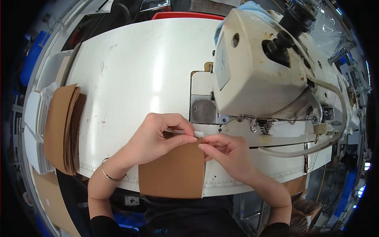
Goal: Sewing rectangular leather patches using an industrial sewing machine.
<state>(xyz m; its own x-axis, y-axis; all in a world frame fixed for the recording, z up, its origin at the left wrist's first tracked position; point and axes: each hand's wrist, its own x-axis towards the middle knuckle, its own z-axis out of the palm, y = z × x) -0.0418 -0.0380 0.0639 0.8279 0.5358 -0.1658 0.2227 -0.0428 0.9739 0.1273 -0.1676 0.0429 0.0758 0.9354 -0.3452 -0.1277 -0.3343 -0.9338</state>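
Note:
A flat tan-brown panel [171, 177] lies at the front edge of the white table, with a pale layer showing along its right side. Along its far edge runs a narrow white strip [199, 134]. My left hand [158, 138] pinches this strip against the panel near the far right corner, thumb on top. Close beside it, my right hand [232, 153] has thumb and index finger closed on the panel's right edge at that corner. To the right, the needle area [264, 127] of a cream sewing machine [252, 75] stands apart from both hands.
A stack of brown panels [59, 126] leans at the table's left end, beside a stack of white pieces [33, 134]. A pale hose [300, 153] curves in front of the machine. Ruler markings [272, 172] follow the front edge of the table [126, 79].

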